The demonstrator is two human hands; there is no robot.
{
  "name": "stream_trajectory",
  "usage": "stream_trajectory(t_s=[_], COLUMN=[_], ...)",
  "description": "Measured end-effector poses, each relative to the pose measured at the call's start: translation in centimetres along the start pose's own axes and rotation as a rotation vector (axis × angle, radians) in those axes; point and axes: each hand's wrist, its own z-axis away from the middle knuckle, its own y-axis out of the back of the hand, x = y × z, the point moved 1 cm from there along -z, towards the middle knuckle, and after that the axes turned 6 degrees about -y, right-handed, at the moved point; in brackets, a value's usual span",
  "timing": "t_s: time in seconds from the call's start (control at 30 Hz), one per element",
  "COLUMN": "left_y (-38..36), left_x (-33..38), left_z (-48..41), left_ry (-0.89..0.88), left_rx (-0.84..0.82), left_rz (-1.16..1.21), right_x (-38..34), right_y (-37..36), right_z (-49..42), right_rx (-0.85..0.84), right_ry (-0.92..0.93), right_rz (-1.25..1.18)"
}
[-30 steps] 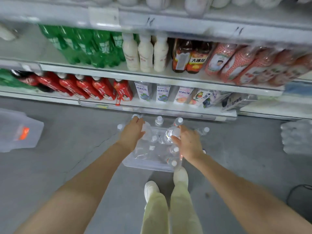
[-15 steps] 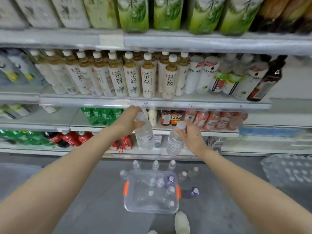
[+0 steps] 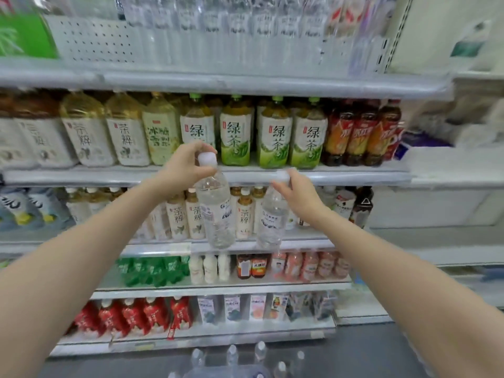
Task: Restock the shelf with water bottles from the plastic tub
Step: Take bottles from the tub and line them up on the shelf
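Both arms reach up from the lower corners of the frame toward the centre, each hand carrying one bottle.

Left hand: centre of the frame, fingers and thumb curled round the white cap of the left water bottle. The bottle hangs directly below the hand, close to upright, its base slightly right of its cap. It is clear with a pale label and hangs in front of the small tea bottles on the third shelf down.

Right hand: just right of centre and a little lower than the left. Its fingertips pinch the white cap of the right water bottle. This bottle hangs below and to the left of the hand, leaning slightly. The two bottles hang side by side, apart.

Top shelf: across the upper frame, bearing a blurred row of clear shelved water bottles against a pegboard back. Both hands are well below its edge.

Second shelf: green tea bottles directly behind and above the hands, red-labelled bottles to their right.

Bottom centre of the frame: several loose water bottles stand on the grey floor. The rim of the clear plastic tub shows at the bottom edge, mostly cut off, well below both hands.
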Motion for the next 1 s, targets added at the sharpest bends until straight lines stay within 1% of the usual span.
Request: stream_trajectory(t_s=[0.23, 0.37, 0.43, 0.63, 0.8, 1.0], left_y=[4.5, 6.2, 6.7, 6.8, 6.2, 5.3], left_x=[6.7, 9.1, 10.3, 13.6, 16.6, 19.9], left_z=[-2.9, -4.8, -6.1, -9.7, -13.4, -17.9], left_ry=[-0.057, -0.076, -0.087, -0.143, -0.179, -0.226], left_rx=[0.192, 0.247, 0.274, 0.329, 0.378, 0.423], left_rz=[0.059, 0.164, 0.193, 0.207, 0.184, 0.203], right_x=[-5.7, -8.3, -9.5, -11.5, -12.3, -13.0], right_y=[7.3, 10.9, 12.7, 17.5, 22.1, 27.3], right_z=[-2.2, -4.1, -5.1, -8.5, -11.9, -15.9], right_rx=[0.112, 0.198, 0.212, 0.239, 0.302, 0.345], right_ry=[0.081, 0.131, 0.151, 0.274, 0.370, 0.400], right_rz=[-0.004, 0.037, 0.025, 0.037, 0.088, 0.033])
